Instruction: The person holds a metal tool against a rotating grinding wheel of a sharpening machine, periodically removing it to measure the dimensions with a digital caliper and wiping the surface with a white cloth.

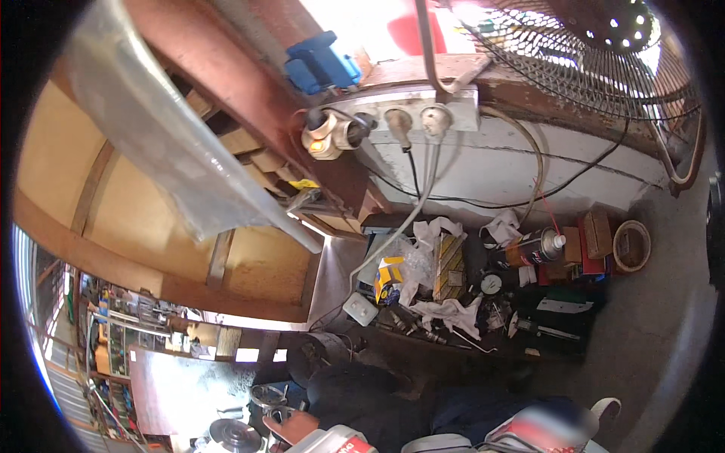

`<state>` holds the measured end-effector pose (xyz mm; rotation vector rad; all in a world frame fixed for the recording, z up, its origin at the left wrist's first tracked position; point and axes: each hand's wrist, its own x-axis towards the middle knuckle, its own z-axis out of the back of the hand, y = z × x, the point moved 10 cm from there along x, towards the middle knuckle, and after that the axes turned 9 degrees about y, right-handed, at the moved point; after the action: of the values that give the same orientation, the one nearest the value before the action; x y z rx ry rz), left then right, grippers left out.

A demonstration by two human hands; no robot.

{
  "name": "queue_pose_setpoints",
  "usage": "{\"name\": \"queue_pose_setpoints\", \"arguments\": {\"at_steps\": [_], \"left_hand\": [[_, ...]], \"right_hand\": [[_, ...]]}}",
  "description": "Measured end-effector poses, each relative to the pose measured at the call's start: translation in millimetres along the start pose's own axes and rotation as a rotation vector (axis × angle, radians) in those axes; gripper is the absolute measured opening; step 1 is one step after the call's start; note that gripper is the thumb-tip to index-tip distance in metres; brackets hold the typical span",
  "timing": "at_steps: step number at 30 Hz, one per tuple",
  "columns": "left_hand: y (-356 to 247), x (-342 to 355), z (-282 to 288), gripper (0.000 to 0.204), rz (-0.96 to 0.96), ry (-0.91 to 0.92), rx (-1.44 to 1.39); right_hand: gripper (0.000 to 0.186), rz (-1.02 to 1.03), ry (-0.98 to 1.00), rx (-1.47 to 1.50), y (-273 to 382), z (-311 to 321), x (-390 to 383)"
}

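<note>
Translucent plastic sheet point(177, 143) foremost; round metal part point(280, 413) against left fingers point(299, 426).

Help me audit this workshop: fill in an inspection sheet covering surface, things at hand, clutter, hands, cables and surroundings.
Surface: dark surface, much of it covered.
Things at hand: dark disc and metal part near the hand.
Clutter: white cloths, yellow-and-dark box, spray can lying down, round dial gauge.
Hands: one bare hand, apparently the left, at the lower edge; grip unclear. Right hand: nothing seen.
Cables: pale cable and black cable below a socket strip.
Surroundings: fan upper right, translucent plastic sheet upper left.
</note>
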<state>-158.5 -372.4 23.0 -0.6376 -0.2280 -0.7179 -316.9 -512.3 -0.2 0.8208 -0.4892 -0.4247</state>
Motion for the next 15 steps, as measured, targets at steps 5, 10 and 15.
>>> {"name": "queue_pose_setpoints", "arguments": {"at_steps": [5, 10, 15], "left_hand": [[-27, 16, -22, 0.046, 0.007, 0.081, 0.004], [-44, 21, -33, 0.046, 0.029, 0.136, 0.016], [-42, 15, -26, 0.047, 0.085, 0.159, 0.025]], "right_hand": [[0.059, 0.003, 0.019, 0.055, -8, 12, 2], [0.057, 0.106, -0.096, 0.148, -14, 38, -5], [0.057, 0.194, -0.176, 0.212, -5, 43, -5]]}}
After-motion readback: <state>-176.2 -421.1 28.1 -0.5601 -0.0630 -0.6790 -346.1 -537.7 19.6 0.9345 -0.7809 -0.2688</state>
